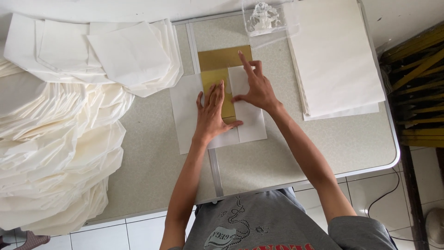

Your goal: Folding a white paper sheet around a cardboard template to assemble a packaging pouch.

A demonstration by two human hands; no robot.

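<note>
left hand (pixel 210 113) laid flat, fingers spread, on gold card (pixel 224 74) and white sheet (pixel 187 115) | right hand (pixel 256 88) pressed open on folded flap (pixel 249 118), index extended to 12 o'clock | sheet centred on tabletop (pixel 323 143) | paper stack (pixel 335 55) at 2 o'clock

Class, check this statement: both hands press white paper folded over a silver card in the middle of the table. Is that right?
Not quite: the card is gold, not silver. The head view shows the left hand and right hand pressing white paper over it, mid-table.
</note>
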